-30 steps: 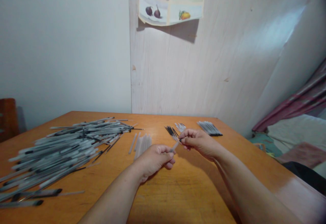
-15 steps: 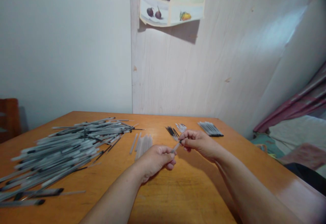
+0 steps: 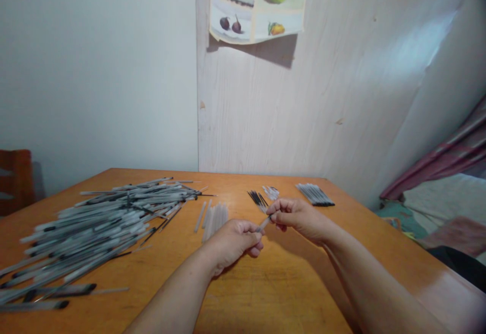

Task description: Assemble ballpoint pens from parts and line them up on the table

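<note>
My L hand (image 3: 237, 243), the nearer one, pinches a slim clear tube (image 3: 264, 224). Its long axis slants from near left to far right btwn my hands, w/ the dark end (image 3: 271, 217) pinched in my R hand (image 3: 299, 218). Big pen pile (image 3: 106, 217) well off left; loose clear tubes (image 3: 216, 217) just past L hand; thin dark rods (image 3: 258, 198) beyond R fingers, then small pale bits (image 3: 271, 193); pen row (image 3: 315, 195) far right.

On bench (image 3: 246, 293): pen heap (image 3: 102, 222) left, tube row (image 3: 215, 220) right of it, then stick cluster (image 3: 257, 200), loose pieces (image 3: 271, 192) just beyond, pen row (image 3: 315, 195) farthest right; poster (image 3: 235, 25) on wall (image 3: 258, 116) behind, chair (image 3: 25, 182) left, bedding (image 3: 444, 197) right.
</note>
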Available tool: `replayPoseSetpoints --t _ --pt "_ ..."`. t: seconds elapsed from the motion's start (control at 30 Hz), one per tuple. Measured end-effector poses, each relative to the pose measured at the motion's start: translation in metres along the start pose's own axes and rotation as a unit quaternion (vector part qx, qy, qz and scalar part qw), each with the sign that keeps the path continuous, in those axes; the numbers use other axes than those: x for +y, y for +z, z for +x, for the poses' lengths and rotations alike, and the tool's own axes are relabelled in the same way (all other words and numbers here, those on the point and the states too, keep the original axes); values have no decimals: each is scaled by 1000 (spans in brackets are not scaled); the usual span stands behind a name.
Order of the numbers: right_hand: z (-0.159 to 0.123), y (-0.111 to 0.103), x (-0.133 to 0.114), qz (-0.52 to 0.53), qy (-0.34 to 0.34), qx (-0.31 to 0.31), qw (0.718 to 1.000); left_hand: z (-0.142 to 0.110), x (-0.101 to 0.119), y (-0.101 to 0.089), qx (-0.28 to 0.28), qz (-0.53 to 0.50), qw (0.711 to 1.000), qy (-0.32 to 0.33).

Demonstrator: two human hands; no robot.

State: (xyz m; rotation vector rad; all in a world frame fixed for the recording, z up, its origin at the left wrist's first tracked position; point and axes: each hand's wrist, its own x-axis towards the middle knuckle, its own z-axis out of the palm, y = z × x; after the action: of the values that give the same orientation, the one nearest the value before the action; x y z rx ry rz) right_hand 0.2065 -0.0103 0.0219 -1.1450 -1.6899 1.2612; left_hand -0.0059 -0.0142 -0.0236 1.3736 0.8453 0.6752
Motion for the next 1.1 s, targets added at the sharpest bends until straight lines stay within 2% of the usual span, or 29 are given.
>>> replayPoseSetpoints --t 0.53,1.1 --pt "-3 -1 -2 18 24 -22 999 0 1 1 3 -4 1000 0" --pt "-2 0 -1 -75 2 -15 997 1 -1 2 13 17 1000 12"
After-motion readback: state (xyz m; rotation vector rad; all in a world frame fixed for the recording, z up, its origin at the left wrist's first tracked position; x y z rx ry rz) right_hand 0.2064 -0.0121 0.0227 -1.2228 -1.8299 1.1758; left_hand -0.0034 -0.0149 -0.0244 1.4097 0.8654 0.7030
